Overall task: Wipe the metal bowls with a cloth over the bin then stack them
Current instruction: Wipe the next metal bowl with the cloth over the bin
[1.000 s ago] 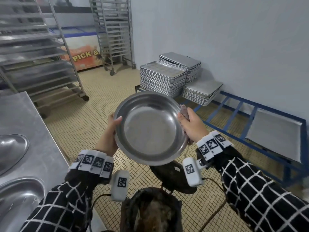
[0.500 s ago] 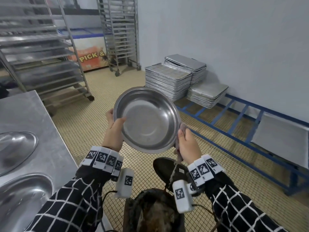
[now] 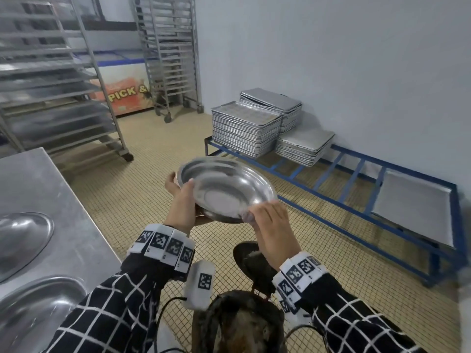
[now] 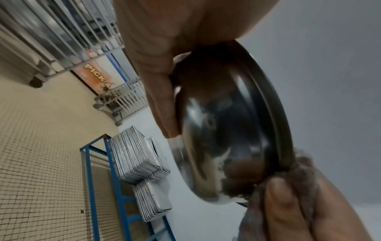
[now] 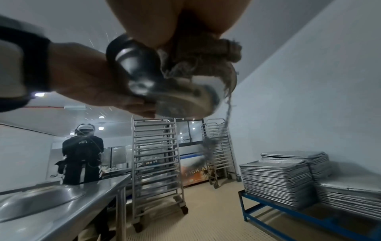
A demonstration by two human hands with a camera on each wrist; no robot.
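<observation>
The metal bowl (image 3: 225, 189) is held in the air above the tiled floor (image 3: 142, 174), tilted with its hollow facing up and toward the person, at about 12 o'clock from the dark bin (image 3: 239, 324) at the bottom edge of the head view. The left hand (image 3: 179, 205) clamps the bowl's rim at 9 o'clock, thumb inside and fingers (image 4: 163, 101) under the outer wall. The right hand (image 3: 274, 233) is closed on a frayed brownish cloth (image 4: 299, 176), pinching it against the rim at about 5 o'clock. At 8 o'clock, more bowls (image 3: 33, 317) rest upside down on the steel worktop (image 3: 38, 184). Stacked baking trays (image 3: 246, 128) sit on a blue frame (image 3: 356, 189) at 1 o'clock; wheeled racks (image 3: 168, 54) stand at 11 o'clock.
</observation>
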